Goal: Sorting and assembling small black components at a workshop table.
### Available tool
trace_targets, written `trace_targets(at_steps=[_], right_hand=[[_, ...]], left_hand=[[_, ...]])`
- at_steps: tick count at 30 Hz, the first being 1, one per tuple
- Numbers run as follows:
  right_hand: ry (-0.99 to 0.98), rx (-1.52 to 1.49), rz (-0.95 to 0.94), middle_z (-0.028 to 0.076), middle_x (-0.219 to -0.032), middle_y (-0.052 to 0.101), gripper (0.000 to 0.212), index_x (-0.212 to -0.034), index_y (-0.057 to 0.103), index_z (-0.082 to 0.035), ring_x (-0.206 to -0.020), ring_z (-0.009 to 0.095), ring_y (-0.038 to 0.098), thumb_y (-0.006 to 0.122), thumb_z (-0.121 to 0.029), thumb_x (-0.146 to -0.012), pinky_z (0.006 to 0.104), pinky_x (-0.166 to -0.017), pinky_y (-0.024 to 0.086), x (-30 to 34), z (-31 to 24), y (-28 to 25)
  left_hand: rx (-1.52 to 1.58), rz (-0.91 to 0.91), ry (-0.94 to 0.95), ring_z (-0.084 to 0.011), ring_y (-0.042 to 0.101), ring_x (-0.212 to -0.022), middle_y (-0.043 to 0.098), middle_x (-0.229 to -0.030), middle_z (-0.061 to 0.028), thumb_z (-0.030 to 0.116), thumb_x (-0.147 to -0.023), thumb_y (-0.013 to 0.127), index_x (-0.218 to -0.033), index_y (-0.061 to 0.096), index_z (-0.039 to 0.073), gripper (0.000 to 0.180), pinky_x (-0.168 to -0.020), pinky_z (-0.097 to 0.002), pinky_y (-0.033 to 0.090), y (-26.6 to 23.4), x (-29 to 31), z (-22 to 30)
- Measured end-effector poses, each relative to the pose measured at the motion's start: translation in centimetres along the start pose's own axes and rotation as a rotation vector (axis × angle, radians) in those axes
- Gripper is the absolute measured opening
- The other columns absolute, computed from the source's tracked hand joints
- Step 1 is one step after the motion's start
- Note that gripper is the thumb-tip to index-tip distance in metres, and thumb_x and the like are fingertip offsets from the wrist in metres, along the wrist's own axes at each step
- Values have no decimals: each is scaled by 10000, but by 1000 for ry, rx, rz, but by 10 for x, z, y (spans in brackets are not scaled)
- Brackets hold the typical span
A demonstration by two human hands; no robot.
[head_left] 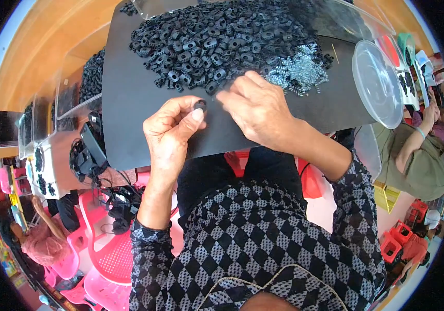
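Note:
My left hand (171,127) pinches a small black plastic piece (200,105) between thumb and fingertips, above the dark grey tabletop. Just to its right, my right hand (258,109) hovers with fingers bent and smeared by motion; whether anything is in them I cannot make out. Beyond both hands spreads a large heap of small black plastic pieces with holes (201,46). A smaller pile of silvery coil springs (304,70) lies against the heap's right side, behind my right hand.
A clear round plastic lid or tray (377,83) overhangs the table's right edge. Black cables and a dark box (93,145) lie to the left, near clear bins of black parts (91,78). Pink chairs (110,254) stand lower left. Other people sit at both sides.

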State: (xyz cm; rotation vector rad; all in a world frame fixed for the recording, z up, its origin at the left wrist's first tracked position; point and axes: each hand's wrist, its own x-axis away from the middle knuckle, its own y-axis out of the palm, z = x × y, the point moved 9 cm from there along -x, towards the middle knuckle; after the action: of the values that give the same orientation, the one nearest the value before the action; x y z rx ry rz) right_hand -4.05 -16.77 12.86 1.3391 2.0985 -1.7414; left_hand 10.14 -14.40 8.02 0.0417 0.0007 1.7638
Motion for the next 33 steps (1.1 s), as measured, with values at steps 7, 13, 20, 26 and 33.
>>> trace_targets(at_steps=[7, 13, 20, 26, 33], right_hand=[[-28, 162, -80, 90, -748, 510, 106, -768, 587, -21, -747, 256, 516, 608, -64, -673, 353, -568, 461, -5, 2, 22], [100, -103, -2, 83, -702, 513, 87, -738, 577, -30, -669, 249, 510, 638, -34, -676, 343, -557, 432, -6, 5, 4], [329, -474, -141, 39, -650, 524, 50, -776, 625, -15, -581, 127, 502, 658, -51, -771, 269, -510, 383, -1, 12, 2], [667, -765, -278, -23, -682, 566, 85, -788, 641, 1, -618, 32, 487, 656, -78, -816, 210, -530, 390, 22, 28, 20], [841, -865, -224, -33, -673, 569, 131, -794, 643, 10, -635, 23, 488, 671, -113, -829, 197, -547, 399, 49, 28, 23]], left_hand=[[-535, 63, 444, -121, 558, -671, 590, -744, -52, -40, -754, 644, -935, 654, 13, 189, -604, -244, 445, 4, 8, 32], [-379, 19, 343, -176, 563, -645, 591, -744, -78, -70, -730, 630, -911, 648, 10, 199, -601, -259, 448, 2, 5, 19], [-573, -46, 527, -238, 592, -663, 603, -764, -105, -87, -702, 629, -910, 633, 8, 228, -598, -305, 469, 19, 15, 37], [-645, -103, 670, -271, 605, -691, 610, -784, -110, -93, -674, 638, -902, 626, 12, 252, -610, -321, 483, 35, 24, 47], [-366, -176, 440, -163, 595, -684, 620, -793, -80, 0, -769, 673, -909, 658, -13, 141, -599, -264, 473, 38, 26, 27]])
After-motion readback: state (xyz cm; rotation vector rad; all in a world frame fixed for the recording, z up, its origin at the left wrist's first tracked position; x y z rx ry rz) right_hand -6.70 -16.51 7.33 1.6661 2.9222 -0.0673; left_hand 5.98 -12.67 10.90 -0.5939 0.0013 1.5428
